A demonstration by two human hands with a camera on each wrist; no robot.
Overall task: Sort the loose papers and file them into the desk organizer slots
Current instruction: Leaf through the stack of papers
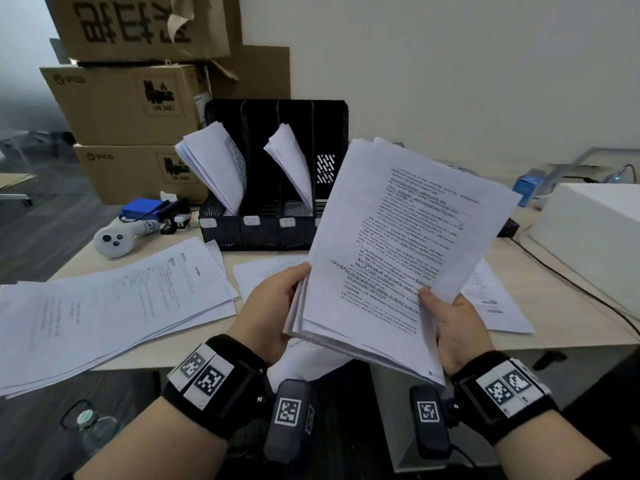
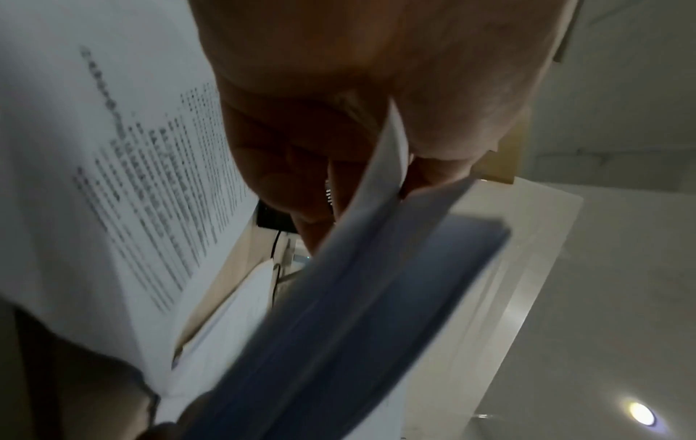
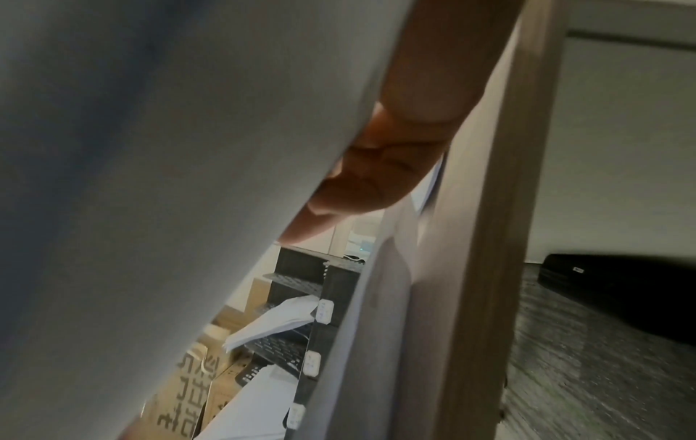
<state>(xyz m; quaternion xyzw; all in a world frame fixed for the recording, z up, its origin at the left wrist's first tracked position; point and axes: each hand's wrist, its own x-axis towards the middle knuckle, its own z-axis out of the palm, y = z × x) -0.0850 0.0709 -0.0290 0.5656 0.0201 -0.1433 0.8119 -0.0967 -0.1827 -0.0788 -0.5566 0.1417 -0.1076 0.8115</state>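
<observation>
White printed papers (image 1: pixel 398 244) form a thick stack lifted above the desk (image 1: pixel 554 299), gripped at its lower left edge by the left hand (image 1: pixel 273 306) and pinched at its lower right by the right hand (image 1: pixel 453 327). Behind it stands the black organizer (image 1: pixel 263 233), sheets leaning in two slots, while more pages (image 1: pixel 114 306) lie spread on the desk at left.

Pale paper stack (image 3: pixel 150 178) fills the left — fingers (image 3: pixel 376 178) behind it, black organizer (image 3: pixel 301 268) beyond.
</observation>
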